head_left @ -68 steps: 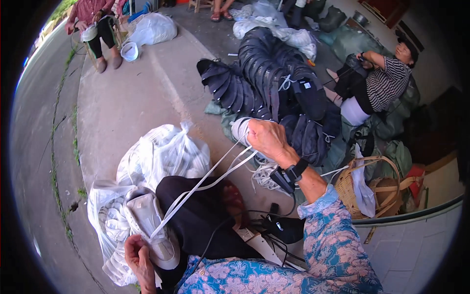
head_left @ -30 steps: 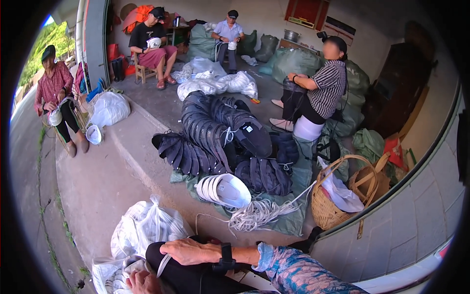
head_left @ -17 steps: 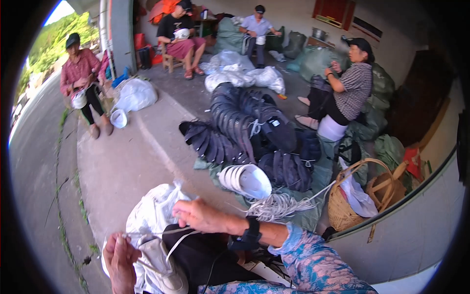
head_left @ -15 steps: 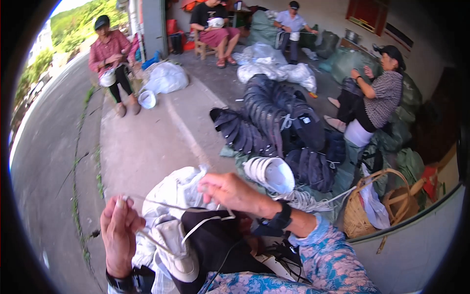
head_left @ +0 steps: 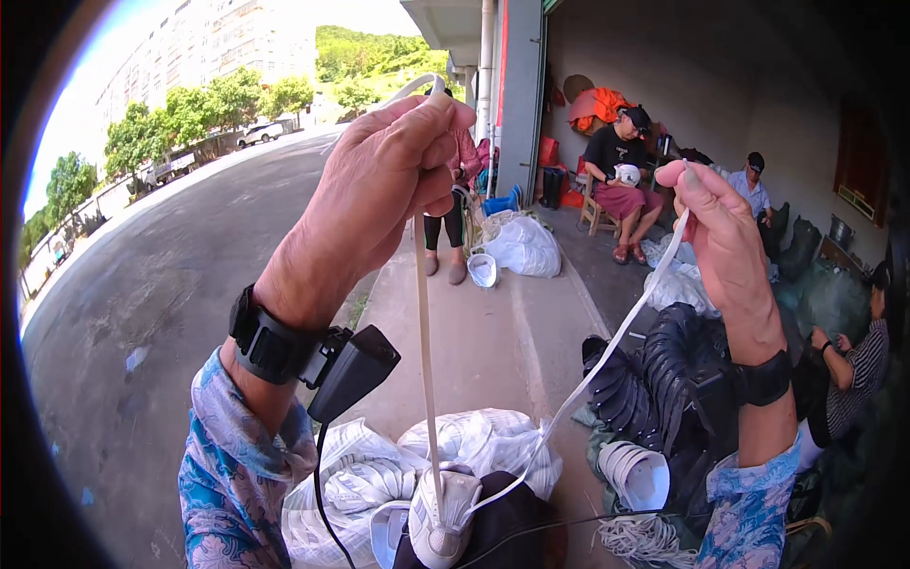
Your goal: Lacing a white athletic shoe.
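A white shoelace [head_left: 425,322] rises in two long strands from a white shoe upper [head_left: 442,522] at my lap. My left hand [head_left: 384,175] is closed in a pinch round one strand, raised high at upper centre, with a bit of lace looping over the fingers. Up on the right, my right hand [head_left: 728,251] pinches the other strand between thumb and fingers. That strand slants down to the upper's right side. Just behind the upper lies a clear plastic bag [head_left: 540,469] filled with several more white uppers.
Black shoe uppers [head_left: 673,379] lie heaped at right, with nested white uppers [head_left: 635,474] and a bundle of white laces [head_left: 645,541] nearer. Several people sit working beyond. A white sack [head_left: 519,245] lies by the pillar. A black cable [head_left: 325,484] hangs from my left wrist device.
Both hands have risen from near my lap and spread apart, drawing the lace strands up long. The view has tilted upward, so the road and buildings now show.
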`<action>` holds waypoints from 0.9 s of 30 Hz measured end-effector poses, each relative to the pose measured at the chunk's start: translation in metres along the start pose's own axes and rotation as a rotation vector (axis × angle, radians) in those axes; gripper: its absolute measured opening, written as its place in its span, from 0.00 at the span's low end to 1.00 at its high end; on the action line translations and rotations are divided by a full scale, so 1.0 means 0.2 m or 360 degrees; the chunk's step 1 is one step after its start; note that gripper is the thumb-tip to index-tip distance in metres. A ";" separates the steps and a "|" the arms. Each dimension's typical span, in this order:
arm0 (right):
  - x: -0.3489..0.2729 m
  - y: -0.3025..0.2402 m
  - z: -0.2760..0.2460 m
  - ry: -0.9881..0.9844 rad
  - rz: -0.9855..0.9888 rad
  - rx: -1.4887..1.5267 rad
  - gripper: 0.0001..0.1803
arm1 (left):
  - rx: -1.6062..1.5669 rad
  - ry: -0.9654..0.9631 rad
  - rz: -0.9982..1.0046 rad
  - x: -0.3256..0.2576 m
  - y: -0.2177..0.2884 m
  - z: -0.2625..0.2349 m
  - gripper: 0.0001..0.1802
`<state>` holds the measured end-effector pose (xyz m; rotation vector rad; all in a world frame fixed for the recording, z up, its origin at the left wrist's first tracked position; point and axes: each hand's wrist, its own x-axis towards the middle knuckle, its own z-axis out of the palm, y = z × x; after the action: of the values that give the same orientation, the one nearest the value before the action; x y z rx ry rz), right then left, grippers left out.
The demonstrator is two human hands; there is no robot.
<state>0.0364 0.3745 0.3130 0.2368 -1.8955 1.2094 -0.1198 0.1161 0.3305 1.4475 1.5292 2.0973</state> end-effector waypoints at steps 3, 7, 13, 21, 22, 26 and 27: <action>0.19 -0.11 0.01 0.0023 -0.0080 0.0105 0.17 | -0.0010 0.0057 0.0108 0.10 0.11 0.01 0.14; 0.40 -0.27 0.09 0.0112 -0.0211 0.0121 0.17 | 0.0072 0.0090 0.0281 0.20 0.30 0.01 0.14; 0.55 -0.51 0.16 -0.0078 -0.0388 0.0144 0.18 | 0.0193 0.0021 0.0598 0.26 0.51 0.09 0.14; 0.54 -0.73 0.35 -0.0289 -0.0533 0.0386 0.17 | 0.0381 0.0060 0.0705 0.24 0.63 0.12 0.17; 0.53 -0.72 0.37 -0.0282 -0.0541 0.0378 0.17 | 0.0358 0.0065 0.0656 0.23 0.60 0.14 0.18; 0.52 -0.70 0.40 -0.0290 -0.0530 0.0320 0.19 | 0.0370 -0.0082 0.0665 0.22 0.54 0.17 0.19; 0.50 -0.71 0.40 -0.0263 -0.0552 0.0275 0.19 | 0.0353 -0.0114 0.0654 0.22 0.54 0.18 0.19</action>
<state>0.0084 0.2629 0.4669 0.7470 -1.7936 1.1410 -0.0740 0.1163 0.4431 2.0449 1.5874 2.1006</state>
